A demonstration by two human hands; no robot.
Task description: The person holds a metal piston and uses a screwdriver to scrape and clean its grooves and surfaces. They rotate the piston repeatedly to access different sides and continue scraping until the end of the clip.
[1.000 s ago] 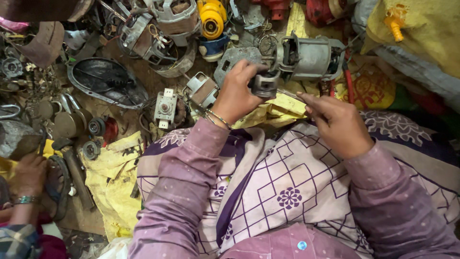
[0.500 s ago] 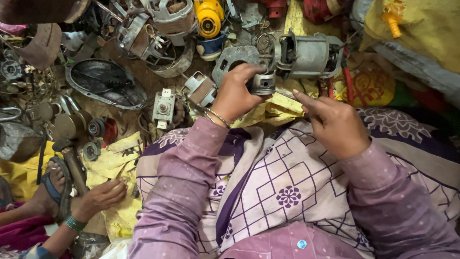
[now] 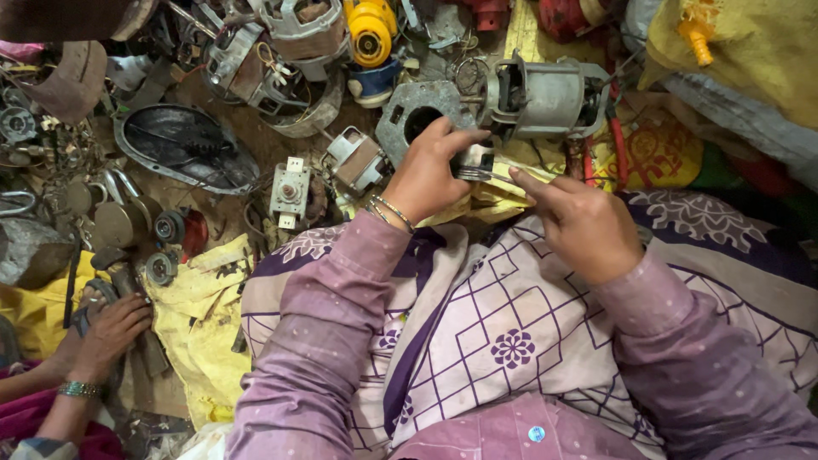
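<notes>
step: dismantling work, judged mid-way; a small motor part [image 3: 471, 162] is gripped and a thin metal tool [image 3: 492, 175] is set against it
left hand: left hand [image 3: 426, 175] closed round the small motor part, fingers curled over its top, thumb under; bangles at the wrist
right hand: right hand [image 3: 584, 223] closed on the thin metal tool, forefinger stretched along it toward the part; tool mostly hidden by the fingers
part location: held up above the lap, over the yellow cloth [image 3: 490, 198], just in front of the grey motor housing [image 3: 545, 98]
part look: small, dark grey metal, blocky, with a lighter patch on the near face; details blurred, can't tell whether any winding is left in it
next move, judged: calls for a steady left grip and the tool tip levered or turned at the part's edge; tip could slip off toward the left thumb
nearby: grey end plate with a round hole [image 3: 413, 119] just behind the left hand; small square motor [image 3: 290, 192] and black fan guard [image 3: 183, 153] on the floor to the left
other person: another person's hand [image 3: 115, 328] resting on scrap at lower left, well apart
</notes>
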